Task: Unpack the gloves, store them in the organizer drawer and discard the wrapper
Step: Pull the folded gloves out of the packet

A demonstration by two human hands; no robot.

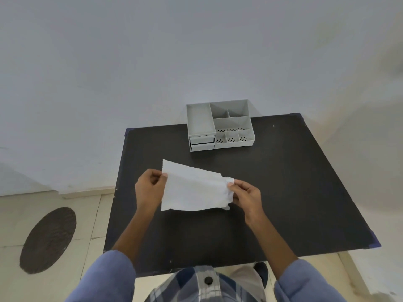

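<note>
A white paper wrapper (pixel 192 188) is held above the middle of the black table (pixel 283 192). My left hand (pixel 149 188) pinches its left edge. My right hand (pixel 246 196) pinches its right end, where a white glove cuff (pixel 230 182) seems to stick out. The rest of the gloves is hidden inside the wrapper. A grey organizer (pixel 220 125) stands at the table's far edge, with two small drawers (pixel 201 143) at its front left, the lower one slightly pulled out.
The organizer has several open compartments on top, some with perforated floors. A white wall rises behind the table. To the left lies a tiled floor with a dark oval mat (pixel 48 240).
</note>
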